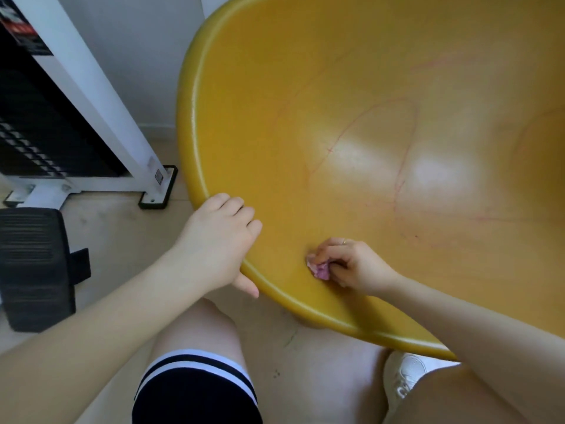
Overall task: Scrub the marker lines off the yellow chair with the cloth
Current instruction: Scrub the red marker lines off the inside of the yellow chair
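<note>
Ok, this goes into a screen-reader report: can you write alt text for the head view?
A person's right hand presses a small pink cloth against a yellow chair seat marked with faint red marker lines, while the left hand grips its rim.

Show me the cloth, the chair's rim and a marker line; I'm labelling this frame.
cloth (319, 268), head view, its bunched pink middle.
chair rim (185, 139), head view, left edge.
marker line (397, 182), head view, red stroke mid-seat.

A: Chair (367, 133) fills frame's right; rack (91, 96) stands left by wall.
B: Left hand (220, 243) on front rim, right hand (357, 267) w/ cloth (319, 268) inside seat.
</note>
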